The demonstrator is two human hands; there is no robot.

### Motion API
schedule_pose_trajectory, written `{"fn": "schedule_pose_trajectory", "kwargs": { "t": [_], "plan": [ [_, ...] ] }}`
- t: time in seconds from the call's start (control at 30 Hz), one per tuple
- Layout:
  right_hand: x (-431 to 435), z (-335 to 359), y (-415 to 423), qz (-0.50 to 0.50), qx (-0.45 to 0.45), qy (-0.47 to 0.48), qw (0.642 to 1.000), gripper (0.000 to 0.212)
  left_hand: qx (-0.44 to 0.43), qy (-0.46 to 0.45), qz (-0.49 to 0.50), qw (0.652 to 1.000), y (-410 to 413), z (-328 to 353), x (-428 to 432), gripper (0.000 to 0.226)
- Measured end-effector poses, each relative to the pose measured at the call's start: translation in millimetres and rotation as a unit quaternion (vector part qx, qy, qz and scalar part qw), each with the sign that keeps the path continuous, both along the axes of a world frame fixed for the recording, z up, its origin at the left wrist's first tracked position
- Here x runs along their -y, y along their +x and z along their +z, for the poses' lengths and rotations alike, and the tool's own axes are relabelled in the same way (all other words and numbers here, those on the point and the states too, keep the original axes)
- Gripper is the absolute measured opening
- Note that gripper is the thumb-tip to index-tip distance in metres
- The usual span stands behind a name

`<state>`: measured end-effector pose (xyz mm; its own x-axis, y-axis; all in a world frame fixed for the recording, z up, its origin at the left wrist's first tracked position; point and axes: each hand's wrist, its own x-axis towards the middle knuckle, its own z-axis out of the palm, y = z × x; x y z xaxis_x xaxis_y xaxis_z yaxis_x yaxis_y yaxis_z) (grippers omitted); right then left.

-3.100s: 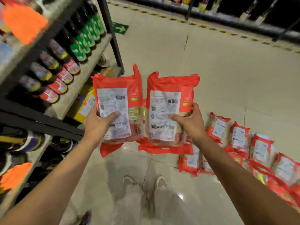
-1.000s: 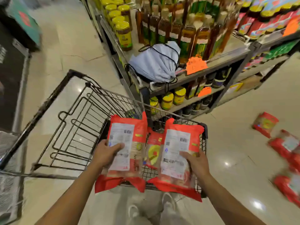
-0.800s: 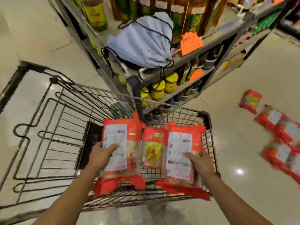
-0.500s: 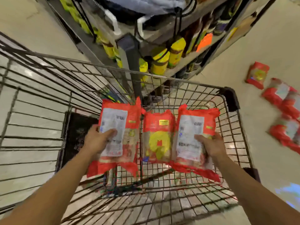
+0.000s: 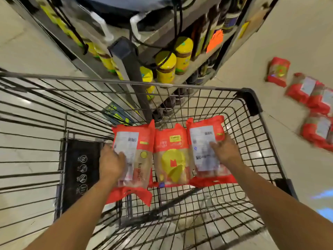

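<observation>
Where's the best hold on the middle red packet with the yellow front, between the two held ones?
Probably the top flap of the middle red packet, pinched from above: the left red plastic packet and right red plastic packet hem in both long sides inside the black wire cart.

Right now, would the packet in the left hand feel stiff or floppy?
Probably floppy: the red packet, gripped by the left hand, droops loosely at its lower end. Likely slippery, given its glossy film. Flat, so unlikely to roll.
</observation>
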<state>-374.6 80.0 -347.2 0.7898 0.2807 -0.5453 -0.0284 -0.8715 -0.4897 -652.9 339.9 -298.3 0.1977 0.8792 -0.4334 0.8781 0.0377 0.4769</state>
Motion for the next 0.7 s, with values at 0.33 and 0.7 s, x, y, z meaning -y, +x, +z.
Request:
{"fn": "schedule_pose_trajectory", "kwargs": {
  "t": [0.33, 0.7],
  "plan": [
    [28, 302, -45, 0.178, 0.176, -0.002, 0.968, 0.068, 0.014, 0.116, -0.36, 0.926, 69, 234, 67, 0.057],
    [253, 479, -14, 0.105, 0.366, -0.078, 0.921, 0.078, 0.066, 0.406, -0.606, 0.681, 226, 434, 305, 0.073]
  ]
}}
